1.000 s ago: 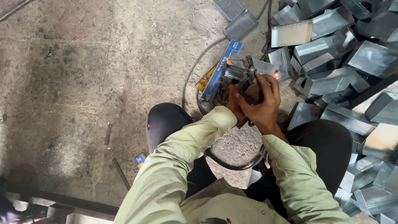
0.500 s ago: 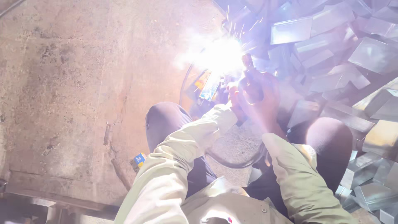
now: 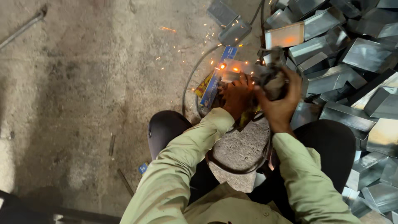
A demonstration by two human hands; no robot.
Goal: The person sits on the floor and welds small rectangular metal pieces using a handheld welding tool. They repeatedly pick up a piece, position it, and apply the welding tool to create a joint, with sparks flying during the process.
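— What's the ground like?
— A rough concrete floor, grey and stained, fills the left half of the frame, with a darker patch at lower left.
— Anything lying on it?
— A thin metal rod at upper left, and a short rusty rod near the lower middle.
— And the right side?
— A heap of folded sheet-metal boxes, dull grey, some catching warm orange light.

A rough, stained concrete floor carries everything. A heap of folded grey sheet-metal pieces lies on it at the right. A black cable curves across it, a thin metal rod lies at the upper left, and a stone block sits between the person's knees.
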